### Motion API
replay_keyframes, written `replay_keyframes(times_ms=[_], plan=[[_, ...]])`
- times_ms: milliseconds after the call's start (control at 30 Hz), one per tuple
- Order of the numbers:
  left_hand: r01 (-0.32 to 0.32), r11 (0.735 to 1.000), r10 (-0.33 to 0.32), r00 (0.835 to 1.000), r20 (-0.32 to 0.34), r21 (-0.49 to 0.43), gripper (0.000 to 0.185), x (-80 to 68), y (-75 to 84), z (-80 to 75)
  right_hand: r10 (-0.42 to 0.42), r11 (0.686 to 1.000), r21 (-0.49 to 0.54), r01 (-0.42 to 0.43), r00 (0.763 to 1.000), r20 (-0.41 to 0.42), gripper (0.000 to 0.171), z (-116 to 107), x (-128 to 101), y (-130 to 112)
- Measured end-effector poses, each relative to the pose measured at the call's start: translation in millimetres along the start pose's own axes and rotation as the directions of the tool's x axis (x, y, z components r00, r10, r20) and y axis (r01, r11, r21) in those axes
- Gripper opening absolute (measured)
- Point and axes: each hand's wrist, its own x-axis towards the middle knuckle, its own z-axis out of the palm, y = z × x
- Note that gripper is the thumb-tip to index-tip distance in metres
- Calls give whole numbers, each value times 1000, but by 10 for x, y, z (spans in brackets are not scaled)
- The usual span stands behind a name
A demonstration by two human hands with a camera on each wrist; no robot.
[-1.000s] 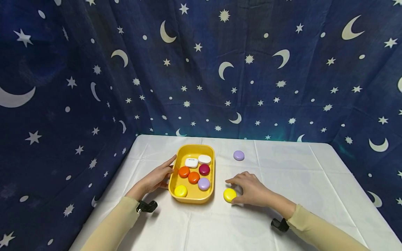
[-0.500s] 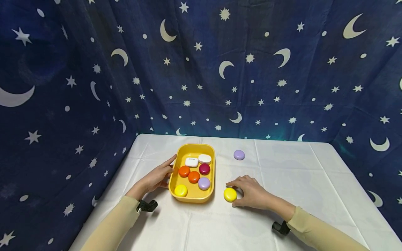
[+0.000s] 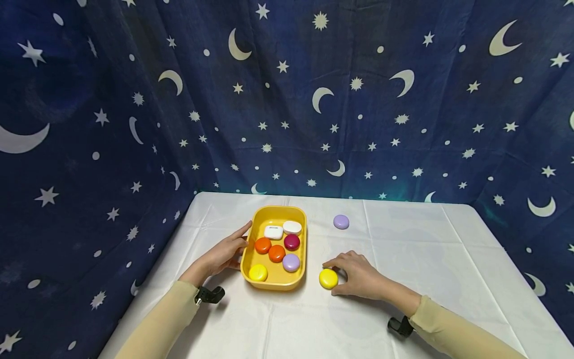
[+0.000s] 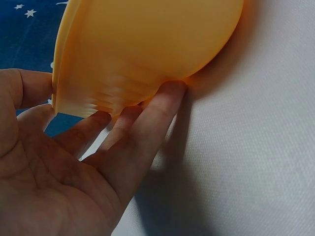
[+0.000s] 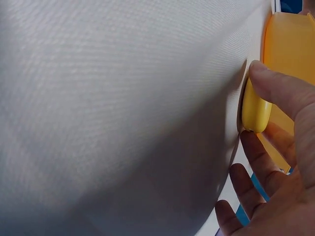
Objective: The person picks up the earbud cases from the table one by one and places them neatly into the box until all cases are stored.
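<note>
A yellow tray (image 3: 274, 285) with raised walls stands on the white-covered table. My left hand (image 3: 222, 256) rests its spread fingers and thumb against the tray's left outer wall. To the right of the tray, my right hand (image 3: 360, 276) has its thumb and a finger on opposite edges of a glossy yellow disc (image 3: 328, 278), which lies on the cloth. From the right wrist view the same yellow disc (image 5: 256, 110) stands between thumb and fingertips. Inside the tray lie two orange discs (image 3: 276, 254), a dark red disc (image 3: 291, 242), a purple disc (image 3: 291, 263) and another yellow disc (image 3: 258, 272).
Toward the tray's far end sit a white rounded-rectangular piece (image 3: 273, 233) and a white oval piece (image 3: 292, 228). A second purple disc (image 3: 341, 222) lies on the white cloth (image 3: 412, 239) beyond my right hand. A dark blue star-and-moon curtain (image 3: 287, 99) closes in the table's back and sides.
My right thumb and finger have shifted very slightly about the yellow disc, which stays in place. The left hand and the tray have not visibly moved.
</note>
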Motion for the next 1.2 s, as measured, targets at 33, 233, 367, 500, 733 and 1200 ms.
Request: replay_keyframes(times_ms=[33, 233, 367, 500, 733, 1200], plan=[[1, 1000, -1, 1000, 0, 1, 69, 0, 0, 0, -2, 1000, -1, 2, 1000, -2, 59, 0, 0, -2], [5, 1000, -5, 1000, -12, 1, 70, 6, -10, 0, -19, 1000, -8, 19, 999, -26, 52, 5, 1, -15], [4, 1000, -4, 1000, -21, 2, 70, 5, -16, 0, -7, 1000, -15, 7, 1000, -23, 52, 7, 5, -16], [2, 1000, -2, 1000, -26, 2, 70, 0, -12, 4, 4, 1000, -29, -5, 999, -34, 53, -32, 18, -27], [1, 1000, 0, 1000, -21, 7, 69, -5, 1, 8, 35, 998, -41, -39, 996, -84, 54, -211, 63, -89], [0, 1000, 0, 1000, -12, 1, 69, 0, 0, 8, 22, 1000, -17, -26, 981, -192, 57, -477, 219, -208]])
